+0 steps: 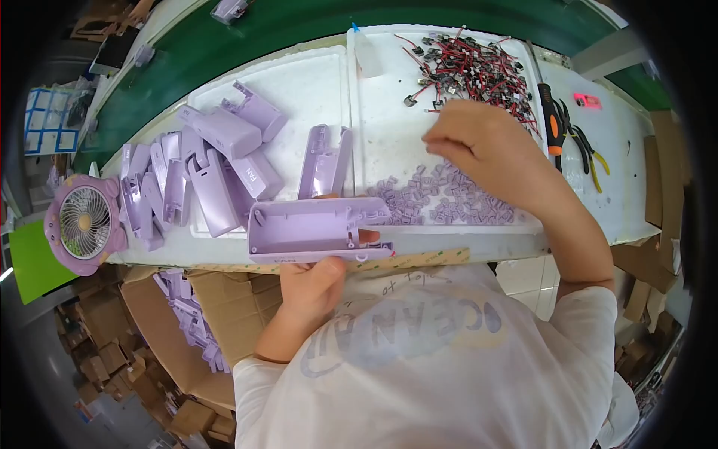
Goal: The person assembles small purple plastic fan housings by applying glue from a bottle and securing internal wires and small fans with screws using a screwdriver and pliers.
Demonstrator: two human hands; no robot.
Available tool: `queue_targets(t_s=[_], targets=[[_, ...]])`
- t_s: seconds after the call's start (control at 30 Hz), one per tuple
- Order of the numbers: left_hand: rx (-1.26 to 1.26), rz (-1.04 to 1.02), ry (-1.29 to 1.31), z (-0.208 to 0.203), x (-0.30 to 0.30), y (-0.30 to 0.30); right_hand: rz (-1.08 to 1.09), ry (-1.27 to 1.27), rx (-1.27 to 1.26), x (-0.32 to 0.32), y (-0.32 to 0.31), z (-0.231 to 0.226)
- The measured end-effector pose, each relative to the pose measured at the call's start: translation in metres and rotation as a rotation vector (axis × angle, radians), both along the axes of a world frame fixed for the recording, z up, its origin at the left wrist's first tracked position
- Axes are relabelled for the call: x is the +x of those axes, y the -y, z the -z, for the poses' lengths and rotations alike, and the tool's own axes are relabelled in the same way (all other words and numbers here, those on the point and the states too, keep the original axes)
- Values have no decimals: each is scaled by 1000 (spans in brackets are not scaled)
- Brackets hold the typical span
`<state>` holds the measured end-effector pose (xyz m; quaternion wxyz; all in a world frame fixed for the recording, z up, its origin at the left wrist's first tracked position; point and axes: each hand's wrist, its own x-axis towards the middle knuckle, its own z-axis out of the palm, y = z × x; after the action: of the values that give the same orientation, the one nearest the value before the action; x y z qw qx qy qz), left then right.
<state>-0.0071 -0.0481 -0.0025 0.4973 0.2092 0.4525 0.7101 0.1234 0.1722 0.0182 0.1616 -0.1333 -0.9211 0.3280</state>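
My left hand (314,283) grips a lilac plastic housing shell (295,228) at the table's front edge. The shell lies level with its hollow inside facing up, and a fingertip shows through the cut-out at its right end. Above the white foam tray (389,135), my right hand (479,142) is closed in a pinch; whatever its fingers hold, if anything, is hidden. Below that hand lies a spread of small lilac plastic pieces (449,198). Just beyond it is a heap of small connectors with red and black wires (479,71).
More lilac shells (217,161) are piled on the left, and a single shell (325,161) lies mid-table. A small fan (84,221) stands far left. To the right are a screwdriver (552,120) and pliers (587,150). A cardboard box (224,299) of lilac parts sits below the edge.
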Motion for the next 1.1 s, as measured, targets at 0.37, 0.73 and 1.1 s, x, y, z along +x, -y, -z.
queue_targets(t_s=[0.37, 0.73, 1.1], targets=[[-4, 111, 131, 2, 3, -6, -258, 318, 383, -6, 13, 2], [-28, -12, 169, -7, 6, -8, -144, -10, 136, -12, 13, -2], [50, 38, -459, -17, 5, -16, -191, -461, 70, -12, 42, -10]])
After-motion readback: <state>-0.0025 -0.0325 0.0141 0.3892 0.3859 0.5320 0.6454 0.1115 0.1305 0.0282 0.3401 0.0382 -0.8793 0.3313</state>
